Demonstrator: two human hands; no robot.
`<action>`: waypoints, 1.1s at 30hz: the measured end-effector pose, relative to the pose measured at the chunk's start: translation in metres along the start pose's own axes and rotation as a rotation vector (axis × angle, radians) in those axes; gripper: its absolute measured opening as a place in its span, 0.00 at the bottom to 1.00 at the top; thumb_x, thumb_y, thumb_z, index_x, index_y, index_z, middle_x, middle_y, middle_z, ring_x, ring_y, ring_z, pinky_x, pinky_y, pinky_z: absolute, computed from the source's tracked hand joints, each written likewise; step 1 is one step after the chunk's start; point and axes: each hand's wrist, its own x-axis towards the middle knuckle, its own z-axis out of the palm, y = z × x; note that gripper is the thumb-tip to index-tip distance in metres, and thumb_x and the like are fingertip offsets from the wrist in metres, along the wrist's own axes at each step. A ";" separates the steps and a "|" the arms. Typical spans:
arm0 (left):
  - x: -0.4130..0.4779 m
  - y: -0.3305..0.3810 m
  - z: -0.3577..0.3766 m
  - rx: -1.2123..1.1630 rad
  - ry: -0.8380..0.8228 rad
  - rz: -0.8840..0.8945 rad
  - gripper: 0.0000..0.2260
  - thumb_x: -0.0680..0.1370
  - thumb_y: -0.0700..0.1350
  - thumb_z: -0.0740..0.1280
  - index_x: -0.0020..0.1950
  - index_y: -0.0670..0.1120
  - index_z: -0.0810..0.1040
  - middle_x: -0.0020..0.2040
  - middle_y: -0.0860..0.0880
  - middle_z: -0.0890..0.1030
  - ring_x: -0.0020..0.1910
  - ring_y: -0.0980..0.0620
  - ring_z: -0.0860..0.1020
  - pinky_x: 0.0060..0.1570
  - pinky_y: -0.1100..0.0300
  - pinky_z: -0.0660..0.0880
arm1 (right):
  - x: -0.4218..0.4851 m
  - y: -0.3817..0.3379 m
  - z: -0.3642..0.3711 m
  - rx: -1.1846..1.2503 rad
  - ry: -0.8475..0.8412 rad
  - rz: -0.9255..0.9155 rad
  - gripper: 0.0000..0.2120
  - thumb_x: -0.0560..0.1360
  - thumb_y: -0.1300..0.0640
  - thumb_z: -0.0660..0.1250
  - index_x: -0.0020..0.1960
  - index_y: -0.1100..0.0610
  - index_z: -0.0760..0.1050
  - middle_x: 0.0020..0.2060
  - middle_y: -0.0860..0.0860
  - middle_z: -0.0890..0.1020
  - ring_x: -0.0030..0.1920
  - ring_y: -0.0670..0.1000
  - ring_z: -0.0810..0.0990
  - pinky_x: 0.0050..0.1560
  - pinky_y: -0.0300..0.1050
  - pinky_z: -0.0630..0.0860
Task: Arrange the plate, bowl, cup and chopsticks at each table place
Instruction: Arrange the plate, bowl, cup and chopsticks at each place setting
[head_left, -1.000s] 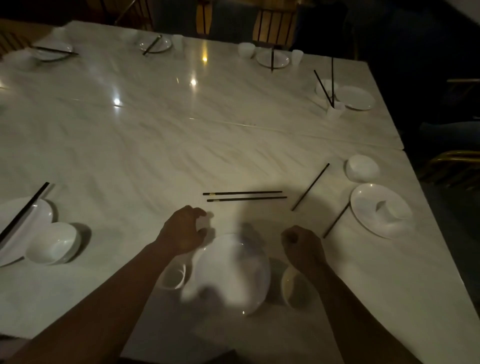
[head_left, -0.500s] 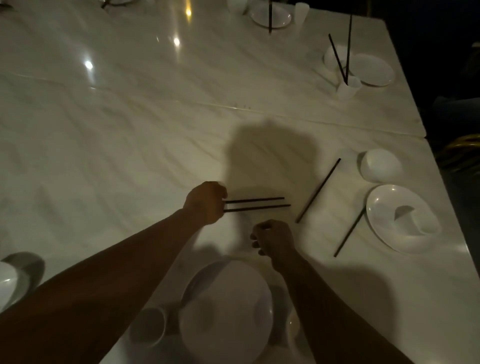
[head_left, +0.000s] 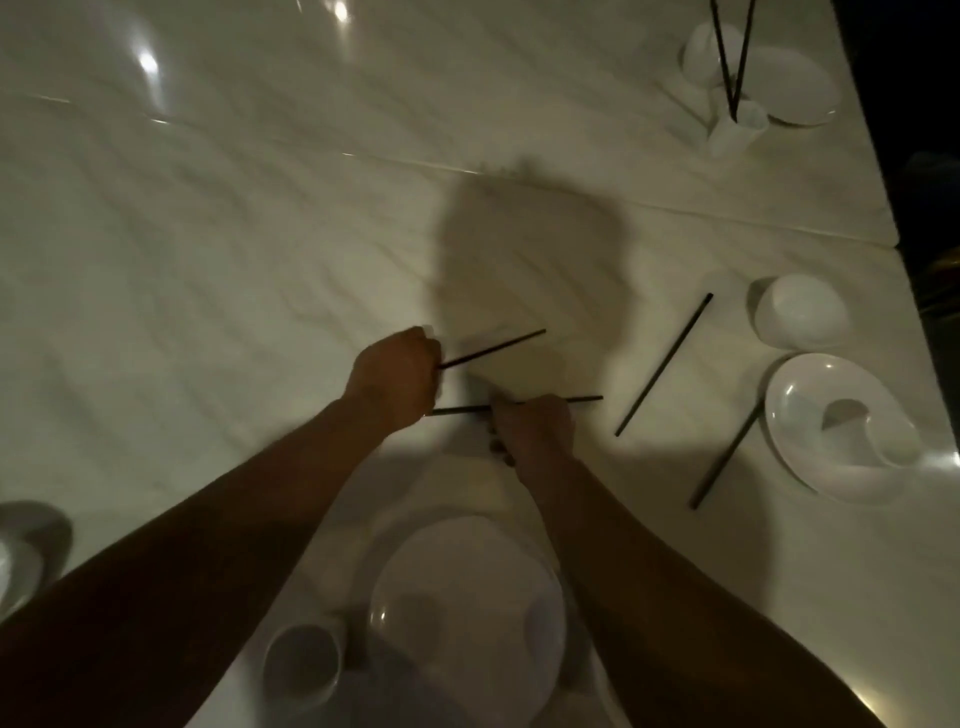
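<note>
A: Chopsticks (head_left: 460, 410), where?
B: Beyond the plate (head_left: 467, 613), over the worktop (head_left: 260, 260), splayed apart. Left hand (head_left: 392, 376) fisted round the end of the far chopstick (head_left: 493, 347). Right hand (head_left: 535, 426) curled, pinching the near chopstick (head_left: 584, 399) mid-length.
A: Cup?
B: Cup (head_left: 304, 665) sits just left of the plate.

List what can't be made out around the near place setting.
Head view:
Left hand: fingertips on the far chopstick hidden behind its own back.
Near chopstick: middle hidden under the right hand.
Upright chopsticks: tops cut by the top edge.
Left-edge dish: cut off, dim.
</note>
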 end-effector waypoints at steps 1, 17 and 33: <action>-0.008 -0.006 -0.009 -0.018 0.070 -0.009 0.06 0.74 0.43 0.67 0.46 0.41 0.80 0.46 0.41 0.79 0.44 0.37 0.79 0.39 0.50 0.75 | -0.001 -0.003 0.004 0.029 0.008 0.017 0.23 0.64 0.41 0.72 0.40 0.62 0.82 0.26 0.54 0.83 0.23 0.53 0.82 0.27 0.51 0.81; -0.124 0.002 -0.054 -0.529 0.343 -0.373 0.03 0.74 0.46 0.71 0.43 0.47 0.81 0.33 0.52 0.81 0.31 0.55 0.79 0.36 0.63 0.76 | -0.022 -0.031 -0.023 0.405 0.027 0.009 0.10 0.69 0.55 0.76 0.40 0.61 0.78 0.41 0.59 0.83 0.39 0.56 0.83 0.44 0.56 0.84; -0.199 0.087 0.049 -0.406 -0.153 -0.382 0.09 0.71 0.50 0.70 0.50 0.50 0.82 0.50 0.50 0.83 0.50 0.51 0.81 0.52 0.60 0.76 | -0.083 0.057 -0.102 0.109 0.056 -0.335 0.10 0.70 0.61 0.76 0.50 0.60 0.81 0.37 0.55 0.86 0.36 0.52 0.86 0.42 0.57 0.84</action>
